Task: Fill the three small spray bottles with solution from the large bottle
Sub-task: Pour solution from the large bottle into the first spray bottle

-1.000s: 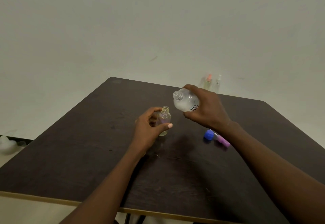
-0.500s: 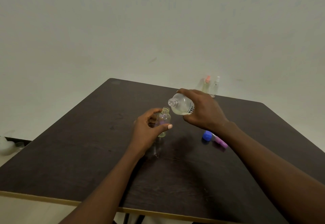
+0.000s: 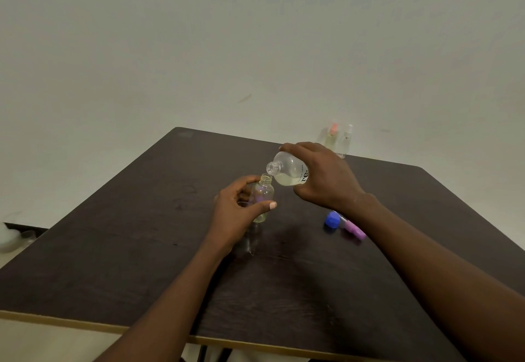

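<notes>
- The left hand (image 3: 235, 213) curls its thumb and fingers round the small bottle (image 3: 264, 194) and holds it upright near the middle of the table (image 3: 127, 248).
- The right hand (image 3: 326, 179) grips the big bottle (image 3: 289, 171) from above. The bottle is tipped on its side, with its open mouth pointing to 9 o'clock, just above the small bottle's open top.
- A blue cap (image 3: 331, 219) and a purple sprayer (image 3: 354, 230) lie at 3 o'clock from the small bottle.
- A pink-top bottle (image 3: 332, 137) and a white-top bottle (image 3: 346, 142) stand at the far edge, at 1 o'clock.
- A second ago the big bottle was higher and tipped less. The left hand has stayed put.
</notes>
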